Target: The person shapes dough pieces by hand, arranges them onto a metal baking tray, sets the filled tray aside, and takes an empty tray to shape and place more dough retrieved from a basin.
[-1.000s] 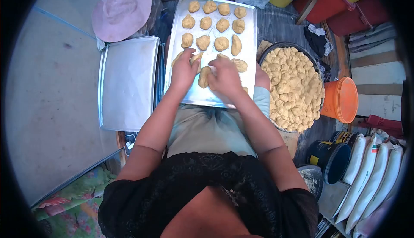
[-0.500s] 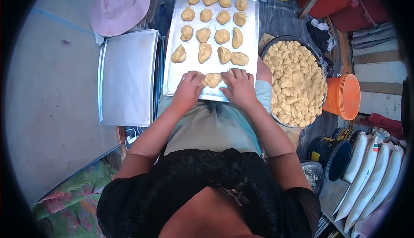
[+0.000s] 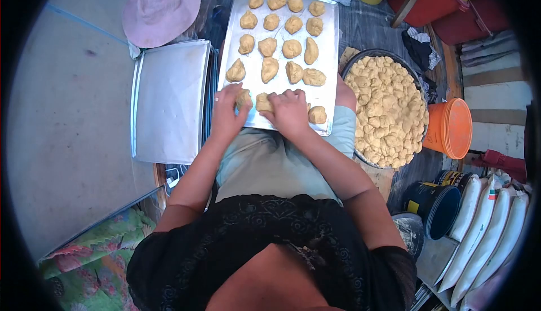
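A metal baking tray [image 3: 225, 118] rests across my lap, with rows of yellowish dough lumps on it. In its nearest row, my left hand [image 3: 227, 109] is closed around a piece of dough [image 3: 243, 99] by the left edge. My right hand [image 3: 291, 113] has its thumb and fingers on another dough piece [image 3: 263, 102] in the middle of that row. Just right of the right hand lies a separate dough lump [image 3: 318, 115], and a sliver of dough shows between them. The right palm hides part of the tray.
To the right stands a wide round pan [image 3: 424, 85] heaped with dough lumps, beside an orange bucket [image 3: 455, 128]. Stacked metal trays [image 3: 172, 102] and a pink hat [image 3: 160, 9] are on the left. A dark bucket [image 3: 431, 206] and white packed bags [image 3: 484, 226] sit lower right.
Both hands have moved left along the near row and apart. The dough between them is now in separate pieces, and a lump now lies at the row's right end.
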A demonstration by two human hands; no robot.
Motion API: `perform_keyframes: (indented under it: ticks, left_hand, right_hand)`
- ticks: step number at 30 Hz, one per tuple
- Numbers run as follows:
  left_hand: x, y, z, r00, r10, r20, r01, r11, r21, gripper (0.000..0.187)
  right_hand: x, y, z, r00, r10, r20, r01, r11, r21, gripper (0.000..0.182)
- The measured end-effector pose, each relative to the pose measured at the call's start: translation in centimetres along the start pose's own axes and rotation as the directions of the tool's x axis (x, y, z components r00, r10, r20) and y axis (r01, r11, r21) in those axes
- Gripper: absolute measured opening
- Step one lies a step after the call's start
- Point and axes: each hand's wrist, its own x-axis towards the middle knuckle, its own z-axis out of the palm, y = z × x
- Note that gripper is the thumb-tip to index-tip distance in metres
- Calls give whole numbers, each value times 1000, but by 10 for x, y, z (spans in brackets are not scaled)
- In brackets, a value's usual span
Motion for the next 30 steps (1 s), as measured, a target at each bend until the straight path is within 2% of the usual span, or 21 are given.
perform_keyframes:
  ticks: [1, 2, 5, 6, 9, 11, 13, 14, 16, 17, 19, 20, 23, 26, 29, 30]
  left_hand:
    - [10, -1, 0, 995, 3, -102, -3, 1000, -2, 43]
    - [20, -2, 0, 974, 38, -223, 3, 984, 179, 42]
    - [50, -23, 0, 990, -139, 29, 139, 990, 0, 38]
    - [56, -21, 1, 988, -155, 11, 155, 987, 39, 36]
    - [61, -11, 4, 977, -207, 40, 208, 978, -18, 37]
    - [62, -13, 11, 975, -216, 51, 217, 976, -25, 39]
    - [61, -6, 10, 976, -208, 63, 210, 977, -26, 38]
    - [62, -4, 7, 969, -230, 91, 234, 971, -38, 38]
    - [63, -9, 7, 975, -202, 98, 206, 978, -39, 38]
    - [60, -12, 10, 976, -192, 106, 197, 979, -42, 38]
    - [57, -22, 18, 996, -83, -13, 84, 996, 24, 38]
    - [58, -25, 21, 997, -17, -69, 22, 998, 63, 38]
    - [62, 12, 12, 996, 87, -26, -77, 961, 267, 37]
    - [69, 19, 31, 978, 178, 105, -199, 948, 247, 38]
    - [75, 39, 51, 959, 228, 170, -259, 945, 198, 38]
    - [78, 49, 54, 948, 239, 209, -279, 941, 189, 37]
  right_hand:
    - [4, -5, -1, 1000, 1, 21, -2, 1000, 6, 43]
    - [4, -7, -7, 999, 3, 44, -6, 998, 56, 37]
    - [14, 11, 1, 991, -52, -121, 65, 993, 103, 32]
    - [25, 11, -7, 999, 31, -31, -31, 999, 6, 32]
    - [54, 23, -2, 956, -56, -289, -7, 977, -212, 40]
    - [58, 25, -3, 995, 3, -98, -18, 987, -158, 46]
    - [62, 27, -5, 994, 48, 103, -37, 994, -106, 52]
    - [59, 29, -7, 998, 53, 24, -51, 994, -97, 52]
    - [48, 31, -18, 990, 64, -129, -74, 994, -76, 53]
    - [48, 38, -17, 987, 123, -105, -133, 986, -102, 54]
    - [44, 48, -12, 966, 251, -57, -257, 954, -155, 55]
    - [43, 53, -10, 966, 255, -34, -258, 960, -108, 57]
    - [40, 46, -29, 972, 236, 8, -236, 971, -36, 55]
    - [31, 70, -30, 952, 205, -227, -168, 971, 173, 51]
    - [21, 94, -43, 975, 218, 49, -218, 976, -1, 46]
    - [25, 99, -44, 973, 221, 68, -223, 975, 21, 41]
